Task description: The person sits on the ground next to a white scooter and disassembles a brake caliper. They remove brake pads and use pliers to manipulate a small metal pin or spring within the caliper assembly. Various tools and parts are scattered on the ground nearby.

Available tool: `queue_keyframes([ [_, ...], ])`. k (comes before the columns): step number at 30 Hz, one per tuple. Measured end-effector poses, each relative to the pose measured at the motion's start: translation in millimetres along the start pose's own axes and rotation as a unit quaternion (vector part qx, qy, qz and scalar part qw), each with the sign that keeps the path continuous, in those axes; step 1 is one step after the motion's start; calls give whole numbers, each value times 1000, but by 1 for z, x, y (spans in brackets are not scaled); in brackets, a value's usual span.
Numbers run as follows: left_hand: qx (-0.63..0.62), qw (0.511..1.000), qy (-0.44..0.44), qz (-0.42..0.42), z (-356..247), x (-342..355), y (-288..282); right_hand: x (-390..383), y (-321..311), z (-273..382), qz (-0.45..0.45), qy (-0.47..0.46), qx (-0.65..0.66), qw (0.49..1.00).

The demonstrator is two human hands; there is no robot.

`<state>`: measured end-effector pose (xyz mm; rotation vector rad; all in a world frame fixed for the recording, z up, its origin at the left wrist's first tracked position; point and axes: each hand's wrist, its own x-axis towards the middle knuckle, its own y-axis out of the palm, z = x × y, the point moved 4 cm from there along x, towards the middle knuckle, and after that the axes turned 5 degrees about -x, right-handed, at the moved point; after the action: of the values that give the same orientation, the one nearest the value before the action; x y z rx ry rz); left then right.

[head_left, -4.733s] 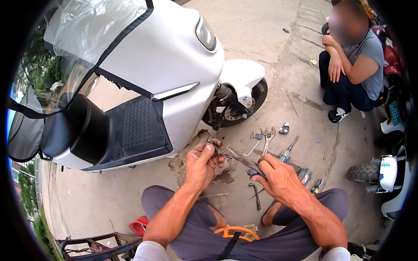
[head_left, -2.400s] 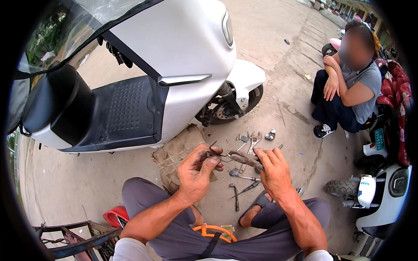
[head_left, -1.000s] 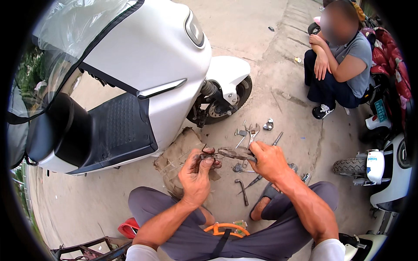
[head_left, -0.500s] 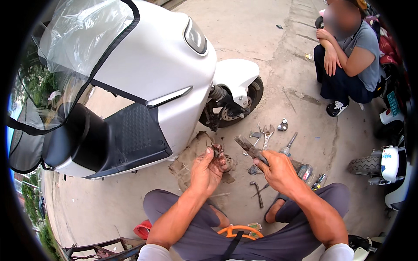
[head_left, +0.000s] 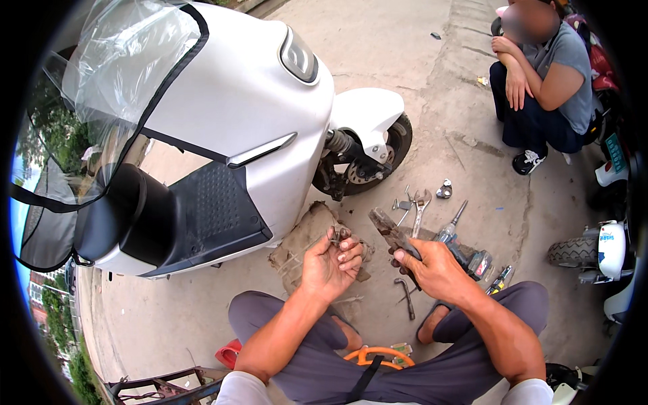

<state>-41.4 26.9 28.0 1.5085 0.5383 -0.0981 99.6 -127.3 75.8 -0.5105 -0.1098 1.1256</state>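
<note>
My left hand [head_left: 329, 265] is raised palm up, its thumb and fingertips pinching a small dark metal part [head_left: 339, 235]. The part's exact kind is too small to make out. My right hand [head_left: 432, 268] grips a pair of worn, rusty pliers [head_left: 389, 229], the jaws pointing up and left towards the left hand but apart from it. Dark handles run down under the right fingers. Beneath the left hand a dirty brown cloth or sheet [head_left: 302, 244] lies on the ground beside the scooter.
A white scooter [head_left: 236, 74] stands at left, its front wheel [head_left: 398, 145] turned outward. On the concrete lie an adjustable wrench [head_left: 420, 210], a cordless power tool [head_left: 449, 231], an L-shaped wrench [head_left: 408, 300] and a small metal part [head_left: 444, 189]. A person [head_left: 547, 88] squats at right near parked scooters.
My left hand has turned a little more palm up, with its fingers less curled. The pliers have tilted slightly and their handles show lower under my right hand. The whole view has shifted slightly.
</note>
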Motion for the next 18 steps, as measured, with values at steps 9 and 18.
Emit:
queue_keyframes([
  [9, 107, 993, 21, 54, -9, -2, 3, 0, 5, 1, 2, -67, -110, 992],
  [18, 142, 984, 27, 107, -6, -2, 13, -3, 4, 13, -93, -156, -171, 968],
])
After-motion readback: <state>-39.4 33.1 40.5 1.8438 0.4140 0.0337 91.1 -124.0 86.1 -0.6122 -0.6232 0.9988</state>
